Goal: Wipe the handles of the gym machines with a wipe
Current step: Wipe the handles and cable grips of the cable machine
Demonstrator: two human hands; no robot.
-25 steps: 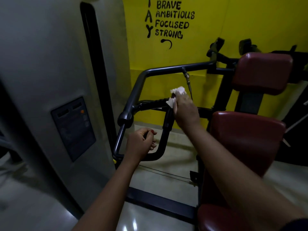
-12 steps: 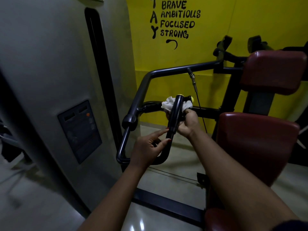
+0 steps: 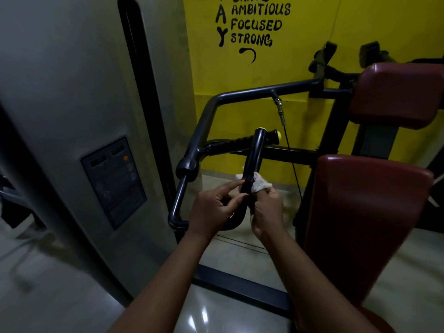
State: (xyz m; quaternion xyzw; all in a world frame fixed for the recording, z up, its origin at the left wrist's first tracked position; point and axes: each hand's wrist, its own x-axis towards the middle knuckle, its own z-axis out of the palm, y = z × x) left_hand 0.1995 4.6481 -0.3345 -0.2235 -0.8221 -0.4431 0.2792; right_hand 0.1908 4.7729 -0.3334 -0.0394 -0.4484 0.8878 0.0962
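Note:
A black upright handle (image 3: 255, 155) with a yellow end cap rises from the machine's curved black bar. Behind it a ribbed horizontal handle (image 3: 240, 141) ends in another yellow cap. My right hand (image 3: 265, 210) wraps a white wipe (image 3: 259, 184) around the lower part of the upright handle. My left hand (image 3: 217, 206) pinches the same handle from the left, thumb and forefinger touching it just beside the wipe.
A grey weight-stack housing (image 3: 72, 116) with a label panel (image 3: 114, 181) stands at the left. Dark red seat pads (image 3: 365, 212) fill the right. A thin cable (image 3: 292, 164) hangs behind the handles before the yellow wall (image 3: 300, 32). Glossy floor lies below.
My right hand slid the wipe down from the top of the upright handle to its lower part. My left hand moved up and closed its fingertips on the handle.

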